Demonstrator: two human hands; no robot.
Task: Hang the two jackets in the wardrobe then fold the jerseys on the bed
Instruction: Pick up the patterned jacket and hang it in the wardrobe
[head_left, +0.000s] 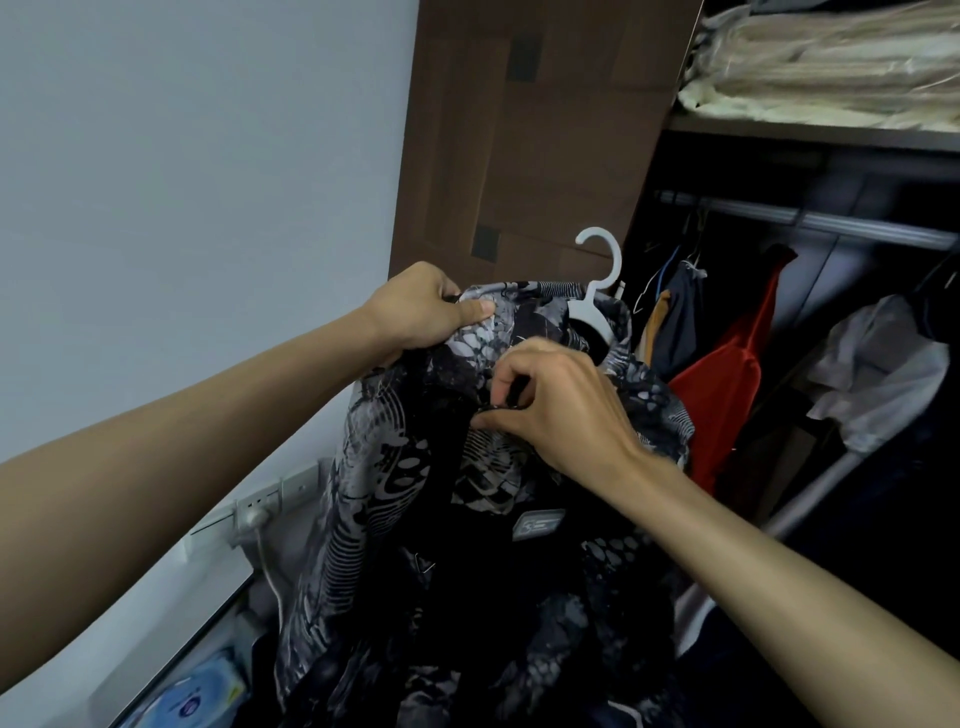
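Note:
A black and grey patterned jacket (395, 499) hangs in front of me on a white plastic hanger (597, 283), whose hook sticks up free of any rail. My left hand (421, 306) grips the jacket's left shoulder near the collar. My right hand (561, 405) pinches the dark front edge of the jacket just below the collar. The open wardrobe (519, 156) stands behind and to the right, its metal rail (810, 221) up at the right. The second jacket, the jerseys and the bed are out of view.
On the rail hang a red garment (727, 395), a dark blue one (680, 317) and a white one (878, 374). Folded pale bedding (831, 67) fills the shelf above. A wall socket with a plug (254, 514) and a blue pack (192, 696) sit low on the left.

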